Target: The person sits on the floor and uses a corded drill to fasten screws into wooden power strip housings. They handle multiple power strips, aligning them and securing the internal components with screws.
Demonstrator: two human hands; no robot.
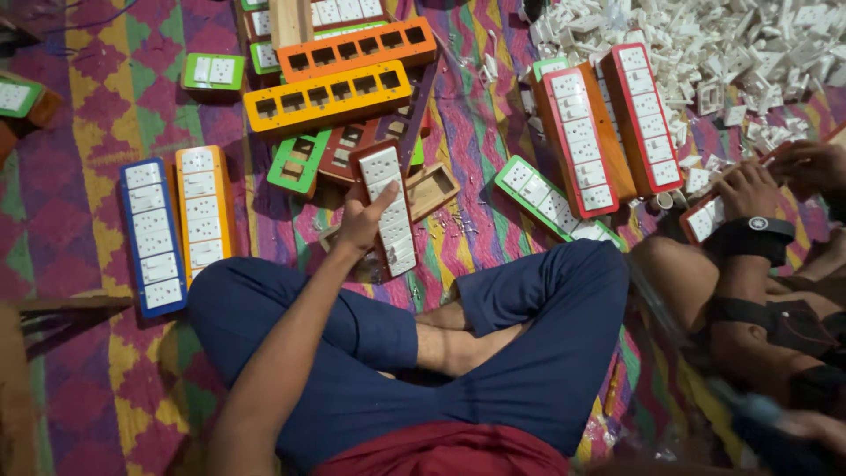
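- Our left hand [359,222] rests on the brown switch board [388,211], fingers half-closed along its long edge.
- It looks rigid and light; we judge the side rails safest.
- Our right hand is out of view.

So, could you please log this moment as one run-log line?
left hand: resting on brown switch board | right hand: out of view | co-worker's hand: on red board | floor: patterned mat

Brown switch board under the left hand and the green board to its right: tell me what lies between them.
In the head view, between the brown board and green board lie an empty wooden box and striped mat with small scattered bits.
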